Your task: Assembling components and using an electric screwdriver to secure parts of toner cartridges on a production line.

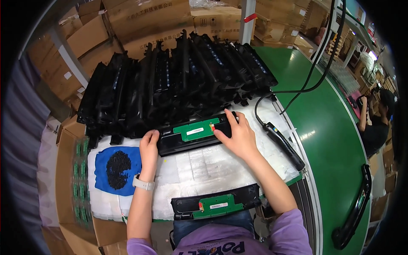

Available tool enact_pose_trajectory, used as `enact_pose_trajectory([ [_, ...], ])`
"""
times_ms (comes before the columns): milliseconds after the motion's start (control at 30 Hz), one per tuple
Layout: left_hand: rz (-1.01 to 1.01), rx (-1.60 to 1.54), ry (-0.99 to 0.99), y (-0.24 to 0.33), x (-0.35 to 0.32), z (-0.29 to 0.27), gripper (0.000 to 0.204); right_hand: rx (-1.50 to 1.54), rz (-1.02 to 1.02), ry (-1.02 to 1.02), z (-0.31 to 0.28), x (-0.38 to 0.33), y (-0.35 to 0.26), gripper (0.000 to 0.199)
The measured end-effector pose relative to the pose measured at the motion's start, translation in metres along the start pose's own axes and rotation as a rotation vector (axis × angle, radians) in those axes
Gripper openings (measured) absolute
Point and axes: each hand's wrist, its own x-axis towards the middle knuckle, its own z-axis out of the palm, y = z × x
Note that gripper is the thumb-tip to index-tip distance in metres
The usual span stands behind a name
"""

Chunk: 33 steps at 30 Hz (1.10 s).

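Long black plastic housing (pixel 193 135), lying flat on the white padded bench top, long axis running from 8 o'clock up to 2 o'clock. Green circuit board (pixel 198 129) seated on its upper face, white label mid-board.

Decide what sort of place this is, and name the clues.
Probably a factory assembly line: a green conveyor belt beside the bench, stacked black plastic housings, and both hands seating a green circuit board on one.

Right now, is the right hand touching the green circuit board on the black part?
Touching. The head view shows the right hand with fingertips pressed on the right end of the green circuit board, no gap visible.
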Motion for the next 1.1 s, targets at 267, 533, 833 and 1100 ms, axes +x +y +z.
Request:
enact_pose_trajectory([
  [267,0.103,0.156,0.102,0.014,-0.006,-0.008,0.027,0.099,-0.136,0.065,-0.006,-0.001,0.007,0.064],
  [533,0.725,0.491,-0.593,0.087,-0.113,-0.034,0.041,0.282,-0.436,-0.271,-0.081,-0.083,-0.011,0.060],
  [833,0.819,0.603,-0.828,0.076,-0.144,-0.016,0.040,0.230,-0.653,-0.385,-0.050,-0.100,0.002,0.053],
  [1100,0.995,0.667,-0.674,0.062,-0.095,-0.003,0.034,0.228,-0.756,0.131,-0.064,-0.014,-0.039,0.033],
])
